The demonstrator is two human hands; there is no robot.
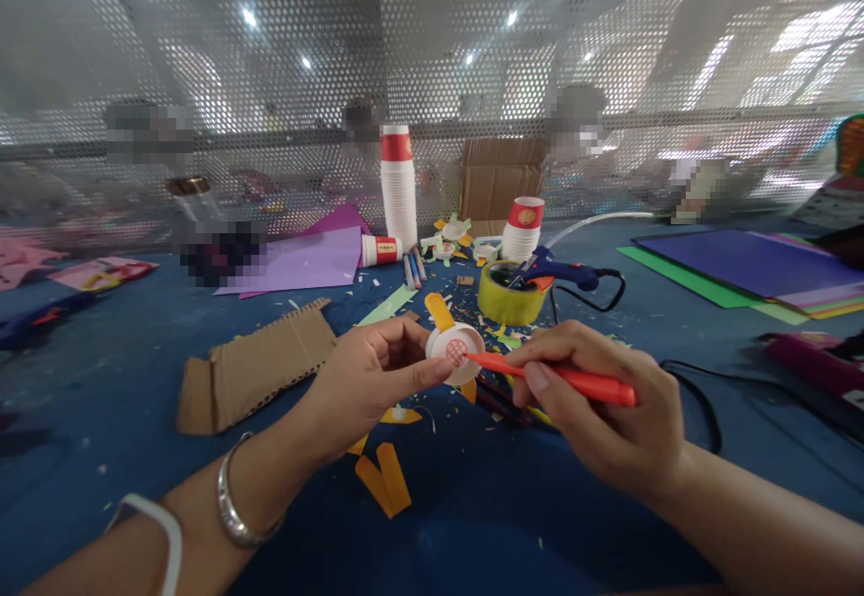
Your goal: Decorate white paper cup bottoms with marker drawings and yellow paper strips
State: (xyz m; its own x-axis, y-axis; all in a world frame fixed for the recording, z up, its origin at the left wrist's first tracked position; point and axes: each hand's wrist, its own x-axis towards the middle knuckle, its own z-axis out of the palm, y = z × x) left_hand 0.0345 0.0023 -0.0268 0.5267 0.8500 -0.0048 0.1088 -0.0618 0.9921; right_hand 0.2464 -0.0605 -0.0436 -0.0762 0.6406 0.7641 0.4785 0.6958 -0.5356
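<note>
Between the thumb and fingers of my left hand [371, 375] is a small white paper cup base [475, 340], its round inside facing me. Red crossing lines form a grid on its middle, and orange paper strips [439, 311] stick out at its top and bottom. My right hand [600, 407] grips a red-orange marker [594, 385], whose tip is at the red grid. Loose orange paper pieces [392, 477] lie on the table below the cup base.
Cardboard [270, 362] lies left of the hands. Behind them stand a yellow tape roll [511, 306] with a blue glue gun [563, 269], a tall cup stack [399, 195] and a shorter one [522, 231]. Coloured sheets [735, 258] lie right, purple paper [303, 260] left.
</note>
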